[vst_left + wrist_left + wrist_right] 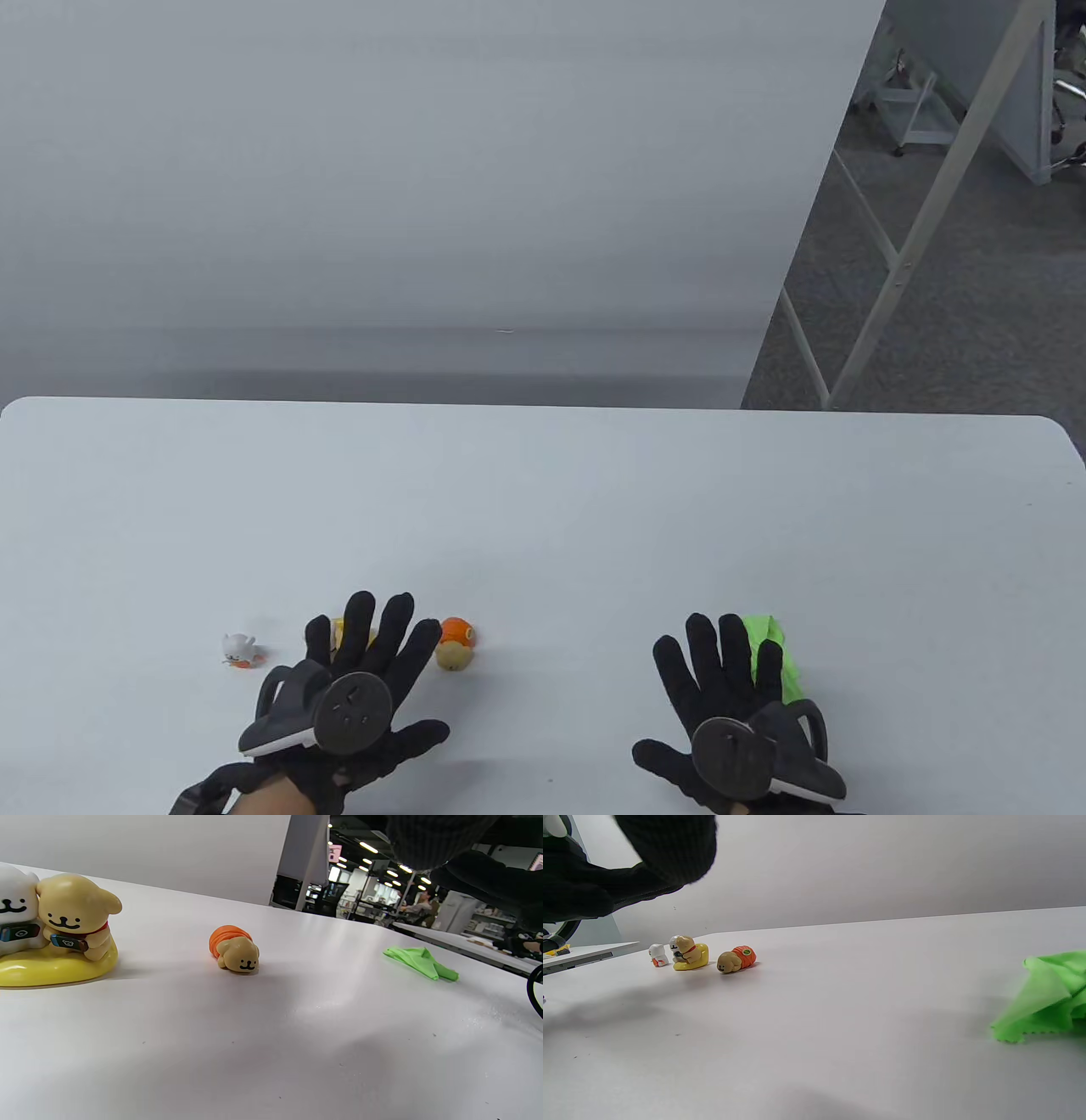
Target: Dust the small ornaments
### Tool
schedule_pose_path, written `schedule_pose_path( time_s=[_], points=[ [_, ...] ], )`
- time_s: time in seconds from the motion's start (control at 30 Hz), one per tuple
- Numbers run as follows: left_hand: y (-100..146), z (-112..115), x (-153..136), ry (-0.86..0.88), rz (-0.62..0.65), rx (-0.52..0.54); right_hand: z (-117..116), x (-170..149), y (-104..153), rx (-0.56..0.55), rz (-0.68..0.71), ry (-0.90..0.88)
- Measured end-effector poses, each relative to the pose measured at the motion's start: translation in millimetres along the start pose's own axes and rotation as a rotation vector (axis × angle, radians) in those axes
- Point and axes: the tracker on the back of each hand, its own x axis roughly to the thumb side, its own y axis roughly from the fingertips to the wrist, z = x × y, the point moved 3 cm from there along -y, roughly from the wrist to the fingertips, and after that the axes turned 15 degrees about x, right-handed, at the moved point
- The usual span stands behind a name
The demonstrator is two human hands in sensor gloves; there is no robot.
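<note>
Two hands: left hand and right hand, fingers spread, apparently hovering.
Ornaments: white figurine, yellow-based pair, orange-backed dog, left.
Green cloth: right.

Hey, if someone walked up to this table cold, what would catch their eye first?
Probably the bright green cloth, crumpled on the white table just beyond the right hand. Next, the row of three little ornaments on the left: a tiny white figure, a pair of pups on a yellow base, and a tan pup in an orange wrap. The left hand, spread open, sits over the middle one.
</note>
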Motion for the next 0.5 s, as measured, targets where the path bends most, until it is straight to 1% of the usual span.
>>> schedule_pose_path(
  time_s=[0.5],
  points=[
    [-0.5,1.5,-2.1,0.001,-0.004,-0.005,-1.0,-2.8,0.4,0.002,-0.014,-0.014]
  ],
)
